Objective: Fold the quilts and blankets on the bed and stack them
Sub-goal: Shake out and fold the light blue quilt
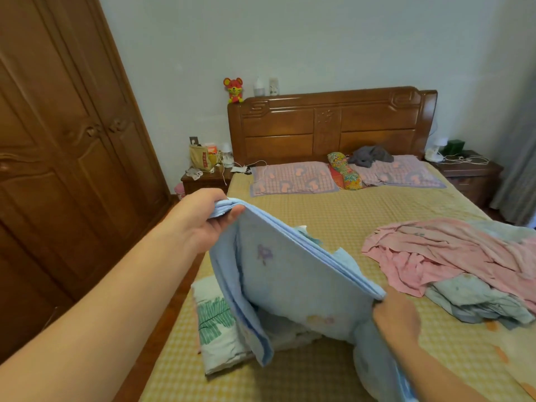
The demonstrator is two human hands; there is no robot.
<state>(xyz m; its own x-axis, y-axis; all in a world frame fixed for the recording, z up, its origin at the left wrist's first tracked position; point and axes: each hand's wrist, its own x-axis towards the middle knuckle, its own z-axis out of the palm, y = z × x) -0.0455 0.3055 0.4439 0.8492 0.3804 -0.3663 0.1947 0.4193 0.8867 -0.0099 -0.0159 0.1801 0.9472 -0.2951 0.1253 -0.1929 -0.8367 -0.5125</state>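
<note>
Both hands pinch the blue quilt [290,274] by its doubled top edge, the left hand [203,219] raised and farther out over the bed's [333,216] left edge, the right hand [396,317] low and close; the quilt's long axis slopes between them.

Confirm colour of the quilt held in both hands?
Light blue quilt with faint purple and peach motifs, held by left hand and right hand; head view.
</note>
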